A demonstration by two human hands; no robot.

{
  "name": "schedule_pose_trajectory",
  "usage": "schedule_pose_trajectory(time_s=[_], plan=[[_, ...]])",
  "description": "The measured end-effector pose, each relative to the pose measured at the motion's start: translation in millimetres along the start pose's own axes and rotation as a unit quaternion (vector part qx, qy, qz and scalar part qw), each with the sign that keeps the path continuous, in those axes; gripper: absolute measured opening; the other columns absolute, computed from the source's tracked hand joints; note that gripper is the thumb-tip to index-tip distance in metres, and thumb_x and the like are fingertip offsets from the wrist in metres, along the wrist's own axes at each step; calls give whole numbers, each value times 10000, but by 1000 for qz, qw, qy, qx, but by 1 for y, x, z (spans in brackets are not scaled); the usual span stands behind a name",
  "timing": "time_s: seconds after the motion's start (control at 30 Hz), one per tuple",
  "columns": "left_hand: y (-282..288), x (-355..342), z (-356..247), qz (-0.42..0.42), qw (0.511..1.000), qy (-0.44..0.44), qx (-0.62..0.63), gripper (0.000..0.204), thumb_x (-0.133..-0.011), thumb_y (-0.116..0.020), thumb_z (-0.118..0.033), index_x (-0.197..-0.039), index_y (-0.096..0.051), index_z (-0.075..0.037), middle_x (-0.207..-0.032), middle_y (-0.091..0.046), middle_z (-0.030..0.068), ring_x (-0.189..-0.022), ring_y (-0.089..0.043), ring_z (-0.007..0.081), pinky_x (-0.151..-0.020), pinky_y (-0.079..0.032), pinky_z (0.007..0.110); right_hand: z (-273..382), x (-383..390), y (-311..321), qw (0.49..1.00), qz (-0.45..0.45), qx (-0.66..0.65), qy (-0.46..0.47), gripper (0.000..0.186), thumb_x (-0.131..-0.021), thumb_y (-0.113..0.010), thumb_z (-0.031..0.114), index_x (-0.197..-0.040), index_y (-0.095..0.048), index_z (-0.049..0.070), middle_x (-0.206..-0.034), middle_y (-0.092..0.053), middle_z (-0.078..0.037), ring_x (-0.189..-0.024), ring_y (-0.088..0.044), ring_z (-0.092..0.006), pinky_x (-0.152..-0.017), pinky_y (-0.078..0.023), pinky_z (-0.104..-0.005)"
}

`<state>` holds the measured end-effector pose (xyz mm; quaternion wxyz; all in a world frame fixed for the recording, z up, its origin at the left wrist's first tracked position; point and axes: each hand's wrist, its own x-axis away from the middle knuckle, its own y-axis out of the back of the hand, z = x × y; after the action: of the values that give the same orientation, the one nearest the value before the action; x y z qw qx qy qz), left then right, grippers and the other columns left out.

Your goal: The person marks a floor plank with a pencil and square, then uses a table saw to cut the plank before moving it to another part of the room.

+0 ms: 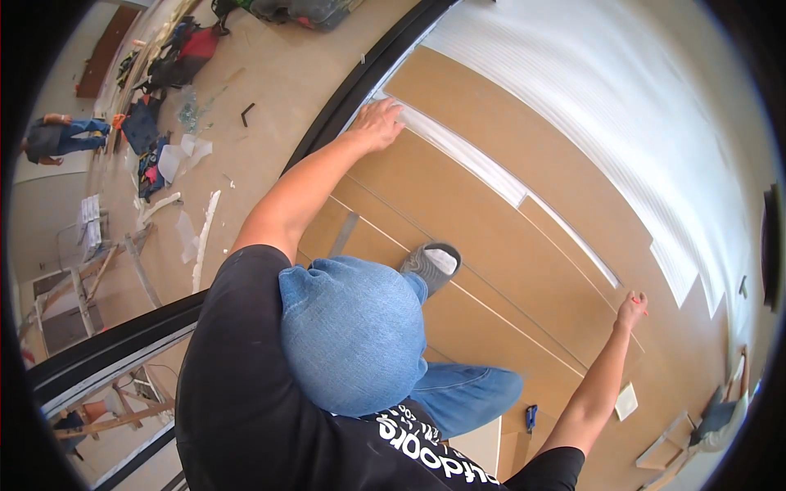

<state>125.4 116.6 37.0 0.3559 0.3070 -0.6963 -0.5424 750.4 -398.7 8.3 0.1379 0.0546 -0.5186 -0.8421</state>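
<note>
Wide brown boards point(483, 270) lie on the floor in rows. A white strip point(467, 155) shows between two rows and narrows toward the right. At its far-left end, by a black frame point(340, 98), my left hand point(377, 124) rests with its fingers stretched out on the board edge. My right arm reaches out to the right. There my right hand point(630, 313), low over the boards near the strip's other end, is closed around a thin red thing point(639, 305), too small to tell its kind. My denim knee point(356, 335) and a slippered foot point(431, 266) are between my arms.
Ribbed white sheeting point(589, 90) covers the far right, with jagged ends. A blue-handled tool point(531, 417) and a white square piece point(626, 402) lie near my right arm. Beyond the frame are bags point(184, 61), scraps and a sawhorse point(90, 286). Two people point(70, 137) stand farther off.
</note>
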Motion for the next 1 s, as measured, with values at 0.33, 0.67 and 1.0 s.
schedule_pose_trajectory(time_s=[0.33,0.67,1.0], plan=[[15,-61,-29,105,981,153,-48,513,-931,-540,-372,-1333,-487,-57,-1417,-425,150,-1316,-404,310,-1102,-320,431,40,-49,-47,997,31,64,26,600,-904,-613,396,-1340,-463,12,-1168,-626,-192,-1079,-599,-321,-927,-453,-405],[1,-74,-12,100,983,154,-23,520,-915,-569,-280,-1357,-451,-34,-1338,-462,180,-1240,-472,360,-1033,-411,443,58,-74,-50,992,69,57,-86,655,-897,-605,519,-1248,-538,-30,-1104,-632,-156,-994,-597,-239,-879,-467,-349],[-14,-49,-33,119,618,345,697,353,-982,-536,-253,-1215,-501,11,-1130,-612,149,-1068,-610,251,-919,-512,379,70,-48,47,935,133,-307,-120,336,-987,-554,335,-1075,-564,11,-952,-612,-63,-863,-576,-152,-759,-494,-298]])
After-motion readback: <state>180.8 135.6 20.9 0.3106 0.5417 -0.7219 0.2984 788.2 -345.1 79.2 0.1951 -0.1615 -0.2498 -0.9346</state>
